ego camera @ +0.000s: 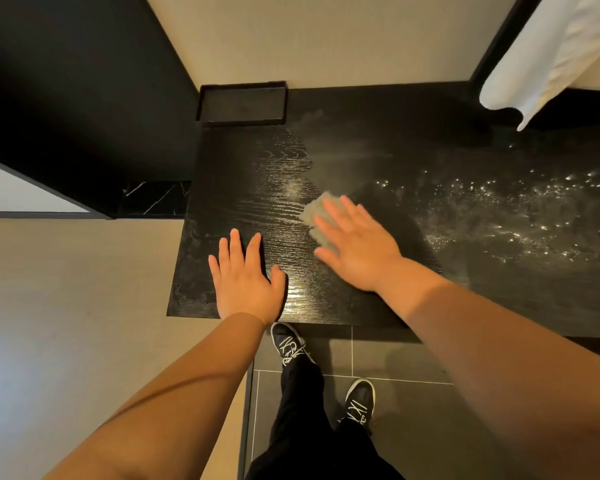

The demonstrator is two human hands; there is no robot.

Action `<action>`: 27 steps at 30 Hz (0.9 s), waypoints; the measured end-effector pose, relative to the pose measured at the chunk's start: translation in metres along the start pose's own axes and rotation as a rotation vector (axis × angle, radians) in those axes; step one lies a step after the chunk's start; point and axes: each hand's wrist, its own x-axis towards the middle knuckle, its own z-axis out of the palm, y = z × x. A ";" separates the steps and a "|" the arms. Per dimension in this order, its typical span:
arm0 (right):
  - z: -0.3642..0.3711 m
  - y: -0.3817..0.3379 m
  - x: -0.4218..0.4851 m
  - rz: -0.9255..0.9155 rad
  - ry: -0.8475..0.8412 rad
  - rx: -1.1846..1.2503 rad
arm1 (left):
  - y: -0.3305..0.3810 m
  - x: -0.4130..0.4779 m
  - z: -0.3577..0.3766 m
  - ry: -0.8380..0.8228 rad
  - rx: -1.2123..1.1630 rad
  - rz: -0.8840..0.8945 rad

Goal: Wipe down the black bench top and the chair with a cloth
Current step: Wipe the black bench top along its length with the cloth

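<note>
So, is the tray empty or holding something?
Empty: the tray shows only its bare black floor inside the rim.

text: none readable | labels, brands, numbers, signs: none | view: head

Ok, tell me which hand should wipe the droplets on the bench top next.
Right. The right hand presses the cloth flat and lies nearer the droplets; the left hand rests bare on the bench top.

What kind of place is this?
Likely a hotel room: a black wood-grain bench top set against the wall, a black tray at its back corner, and white fabric hanging at the right.
</note>
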 end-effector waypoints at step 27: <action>0.010 -0.045 -0.014 0.050 0.031 -0.025 | 0.002 0.002 -0.006 -0.101 0.041 0.027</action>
